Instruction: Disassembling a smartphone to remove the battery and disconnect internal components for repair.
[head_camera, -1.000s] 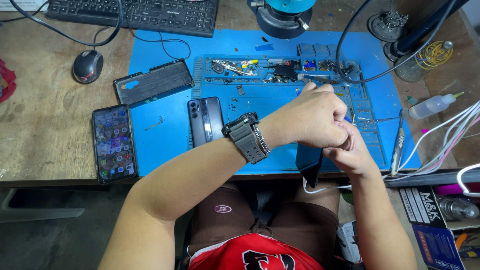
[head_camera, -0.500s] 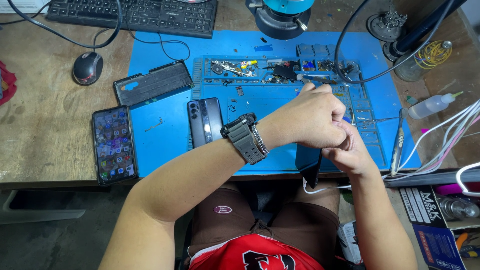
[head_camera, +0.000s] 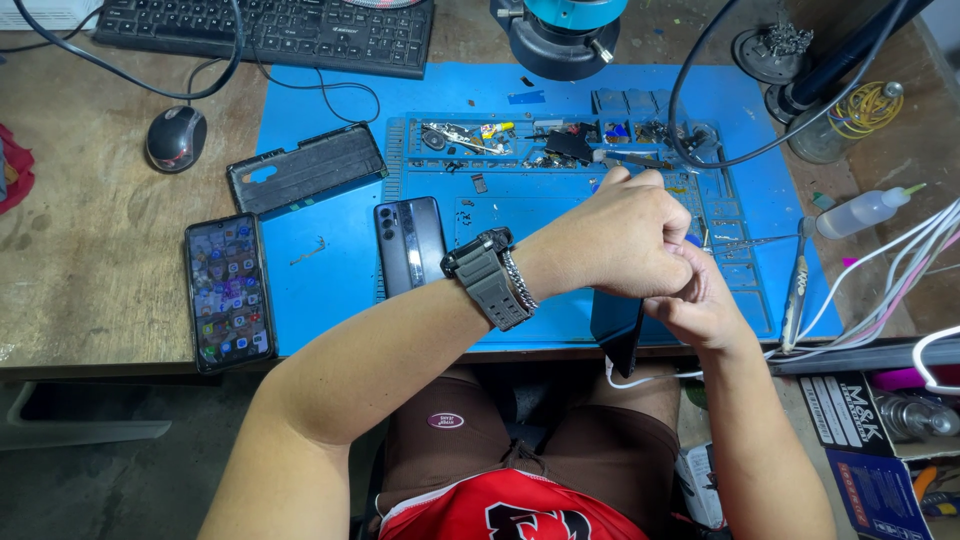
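Note:
My left hand (head_camera: 612, 238), with a grey watch on its wrist, reaches across to the right and closes over the top of a dark phone (head_camera: 617, 335) held on edge at the front of the blue work mat (head_camera: 330, 290). My right hand (head_camera: 700, 300) grips the same phone from the right side, its fingers tucked under my left hand. A small blue tool tip shows between the two hands; which hand holds it I cannot tell. A white cable (head_camera: 650, 378) hangs from the phone's lower end.
On the mat lie a dark phone face down (head_camera: 410, 243), a black back cover (head_camera: 305, 167) and a tray of small parts (head_camera: 520, 145). A lit phone (head_camera: 229, 291), mouse (head_camera: 176, 138) and keyboard (head_camera: 270, 30) are at the left. A squeeze bottle (head_camera: 865, 210), tweezers and cables sit at the right.

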